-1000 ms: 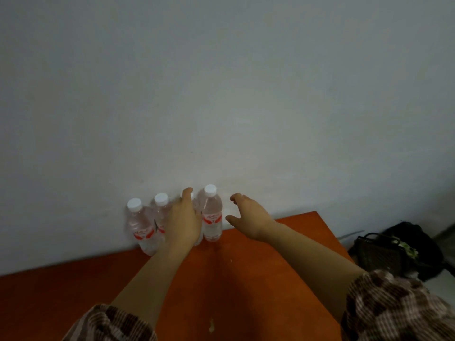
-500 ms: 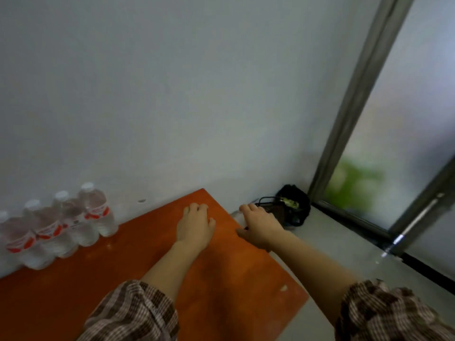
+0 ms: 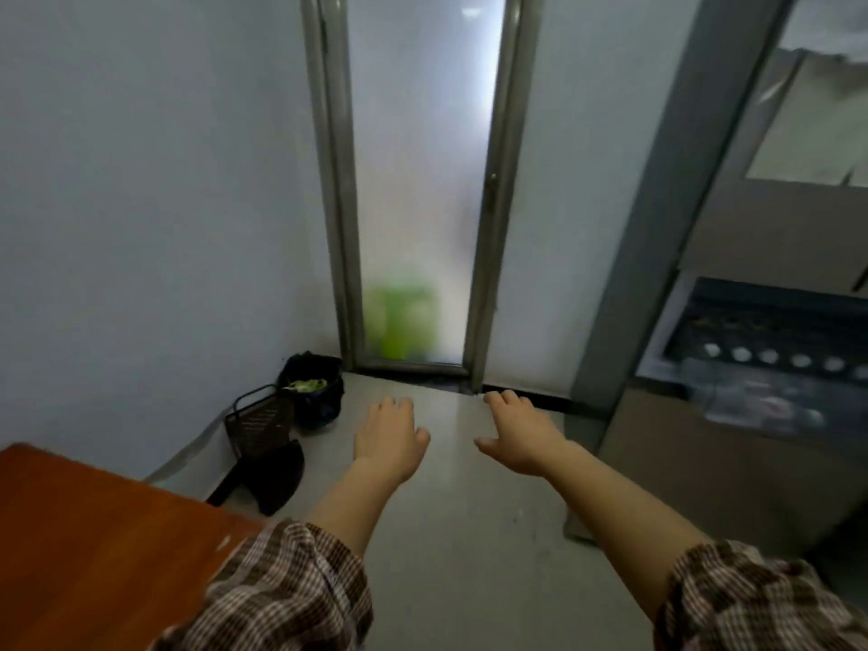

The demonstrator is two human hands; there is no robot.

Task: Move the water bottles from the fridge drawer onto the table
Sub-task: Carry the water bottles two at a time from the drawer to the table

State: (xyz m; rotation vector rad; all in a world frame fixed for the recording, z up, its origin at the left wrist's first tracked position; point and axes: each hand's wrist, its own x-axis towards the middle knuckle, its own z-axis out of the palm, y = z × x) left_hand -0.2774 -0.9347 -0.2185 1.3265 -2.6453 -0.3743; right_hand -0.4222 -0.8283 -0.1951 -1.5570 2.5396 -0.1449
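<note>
— What were the hands doing at that moment?

— Nothing was gripped. The left hand (image 3: 390, 436) and the right hand (image 3: 521, 432) were both held out palm-down over the pale floor (image 3: 451, 547), fingers loosely spread and empty, close beside each other but not touching.

— Why held out like that?

— My guess is they were between loads, kept ready for the next pick-up.

— And the water bottles?

— A row of white caps (image 3: 770, 358) showed well off to the right of the right hand and beyond it, in the open fridge drawer (image 3: 751, 321). That part was blurred, so I couldn't count them or see how they stood, though I'd take them for the bottles left to move.

— The table?

— Its orange-brown corner (image 3: 84, 533) lay behind and to the left of the left hand, with no bottle on the part in view.

— Anything else near?

— A black wire basket (image 3: 258, 422) and a dark bag (image 3: 312, 390) sat on the floor left of the left hand, against the wall; a frosted glass door (image 3: 418, 180) stood ahead of both hands.
</note>
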